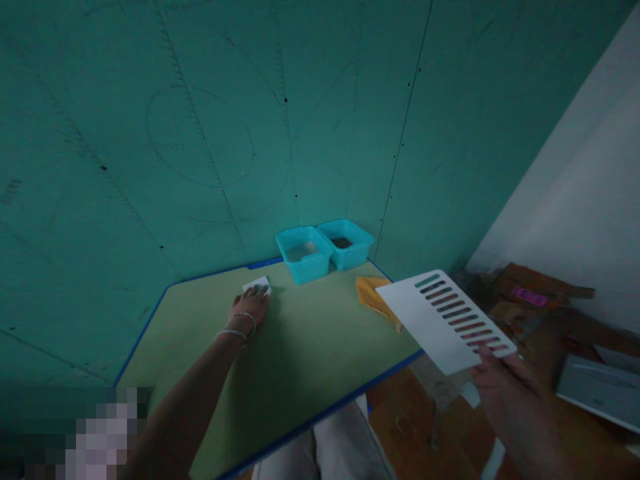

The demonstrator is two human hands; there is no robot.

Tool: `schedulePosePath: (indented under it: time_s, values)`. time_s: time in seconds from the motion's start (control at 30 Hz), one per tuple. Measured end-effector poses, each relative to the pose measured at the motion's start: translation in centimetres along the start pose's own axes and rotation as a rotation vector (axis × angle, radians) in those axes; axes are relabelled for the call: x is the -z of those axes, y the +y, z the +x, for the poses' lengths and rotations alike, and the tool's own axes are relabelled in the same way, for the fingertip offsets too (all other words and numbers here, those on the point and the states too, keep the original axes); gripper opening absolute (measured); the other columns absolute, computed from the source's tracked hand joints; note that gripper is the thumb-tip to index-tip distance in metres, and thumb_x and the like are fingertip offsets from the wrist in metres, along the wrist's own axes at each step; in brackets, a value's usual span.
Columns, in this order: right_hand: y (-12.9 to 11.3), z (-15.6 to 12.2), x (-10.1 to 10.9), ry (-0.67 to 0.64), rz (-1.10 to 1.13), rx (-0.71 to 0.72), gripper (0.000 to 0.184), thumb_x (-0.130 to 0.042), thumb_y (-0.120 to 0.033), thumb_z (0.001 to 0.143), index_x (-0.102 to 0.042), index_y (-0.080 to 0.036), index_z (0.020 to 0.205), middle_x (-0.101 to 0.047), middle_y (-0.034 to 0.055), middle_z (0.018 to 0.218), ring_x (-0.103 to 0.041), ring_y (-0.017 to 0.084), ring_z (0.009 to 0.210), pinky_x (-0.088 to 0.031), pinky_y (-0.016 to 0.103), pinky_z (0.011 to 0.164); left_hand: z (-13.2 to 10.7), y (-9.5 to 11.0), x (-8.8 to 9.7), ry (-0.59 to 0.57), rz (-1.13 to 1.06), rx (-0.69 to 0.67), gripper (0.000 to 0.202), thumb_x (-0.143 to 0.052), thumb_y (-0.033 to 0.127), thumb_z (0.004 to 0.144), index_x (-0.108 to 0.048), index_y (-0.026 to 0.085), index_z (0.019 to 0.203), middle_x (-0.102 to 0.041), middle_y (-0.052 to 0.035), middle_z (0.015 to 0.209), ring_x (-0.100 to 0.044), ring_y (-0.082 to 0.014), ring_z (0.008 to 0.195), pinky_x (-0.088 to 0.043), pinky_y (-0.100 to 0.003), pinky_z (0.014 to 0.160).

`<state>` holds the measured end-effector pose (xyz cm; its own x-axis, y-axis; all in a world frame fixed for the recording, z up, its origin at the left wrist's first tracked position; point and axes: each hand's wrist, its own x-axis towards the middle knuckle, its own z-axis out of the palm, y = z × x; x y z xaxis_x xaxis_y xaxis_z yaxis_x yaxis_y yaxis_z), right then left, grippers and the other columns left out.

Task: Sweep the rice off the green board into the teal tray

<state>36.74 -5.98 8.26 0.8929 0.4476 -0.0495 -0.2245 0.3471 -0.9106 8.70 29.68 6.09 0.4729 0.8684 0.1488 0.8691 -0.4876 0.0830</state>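
My left hand [251, 308] lies palm down on the green tabletop [320, 353], its stretched fingers resting on a small white piece [260, 283] of paper or cloth. Two thin bracelets circle the wrist. Off the table's right edge, my right hand [503, 373] grips a flat white plastic scraper [425, 320] by one corner. A row of long slots runs along the scraper's far side, and it is held up above the floor. Just behind the scraper, a yellow cloth [373, 295] rests at the table's right edge, partly covered by it.
Two light blue plastic bins [310, 267] stand side by side at the table's back, against a green board wall [325, 120]. One holds something whitish, the other something dark. Cardboard [545, 277] and a pale flat box [600, 387] lie on the floor at right.
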Motion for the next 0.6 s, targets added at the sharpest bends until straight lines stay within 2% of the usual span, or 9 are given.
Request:
schedulePosePath:
  time_s: [0.1, 0.2, 0.3, 0.37, 0.47, 0.6]
  values:
    - [0.3, 0.2, 0.1, 0.027, 0.046, 0.029, 0.025, -0.080, -0.030, 0.061, -0.070, -0.022, 0.083, -0.072, 0.0001, 0.090, -0.067, 0.016, 0.079, -0.054, 0.021, 0.064, -1.2, 2.3, -0.4, -0.026, -0.031, -0.102, 0.038, -0.053, 0.030, 0.087, -0.052, 0.020, 0.124, -0.051, -0.0110, 0.136, -0.049, -0.0298, 0.121, -0.038, -0.057, 0.098]
    - [0.4, 0.4, -0.4, -0.027, 0.090, 0.021, 0.026, -0.080, -0.029, 0.061, -0.070, -0.023, 0.085, -0.071, -0.0005, 0.096, -0.066, 0.015, 0.082, -0.055, 0.020, 0.064, -2.7, 7.2, -1.2, -0.056, -0.079, -0.266, 0.041, -0.049, 0.031, 0.089, -0.048, 0.022, 0.129, -0.046, -0.0102, 0.142, -0.043, -0.0292, 0.128, -0.032, -0.058, 0.103]
    - [0.2, 0.4, -0.9, -0.058, 0.100, 0.049, 0.024, -0.078, -0.030, 0.064, -0.070, -0.023, 0.086, -0.071, 0.0018, 0.098, -0.066, 0.017, 0.084, -0.056, 0.024, 0.064, -3.7, 12.5, -1.9, -0.071, -0.115, -0.327, 0.043, -0.044, 0.033, 0.091, -0.044, 0.021, 0.133, -0.045, -0.0118, 0.144, -0.038, -0.0293, 0.132, -0.029, -0.057, 0.105]
    - [-0.1, 0.4, -0.9, -0.043, 0.091, 0.059, 0.024, -0.078, -0.030, 0.064, -0.070, -0.022, 0.085, -0.071, 0.0027, 0.097, -0.067, 0.018, 0.082, -0.057, 0.025, 0.062, -4.2, 15.1, -2.0, -0.082, -0.134, -0.351, 0.043, -0.038, 0.032, 0.093, -0.043, 0.019, 0.134, -0.045, -0.0133, 0.145, -0.036, -0.0291, 0.133, -0.028, -0.056, 0.106]
    - [-0.3, 0.6, -0.2, 0.034, 0.075, 0.053, 0.027, -0.082, -0.031, 0.055, -0.070, -0.022, 0.078, -0.071, 0.0013, 0.086, -0.066, 0.016, 0.073, -0.055, 0.021, 0.055, -5.7, 17.6, -1.8, -0.107, -0.163, -0.410, 0.045, -0.031, 0.031, 0.093, -0.044, 0.019, 0.135, -0.043, -0.0143, 0.146, -0.033, -0.0282, 0.135, -0.026, -0.054, 0.108]
    - [0.1, 1.3, 1.1, 0.069, 0.021, 0.106, 0.030, -0.084, -0.034, 0.050, -0.069, -0.021, 0.073, -0.070, -0.0015, 0.077, -0.065, 0.013, 0.066, -0.054, 0.019, 0.054, -9.7, 19.4, -1.0, -0.154, -0.208, -0.527, 0.048, -0.029, 0.034, 0.092, -0.043, 0.020, 0.136, -0.041, -0.0143, 0.147, -0.033, -0.0285, 0.135, -0.025, -0.053, 0.109]
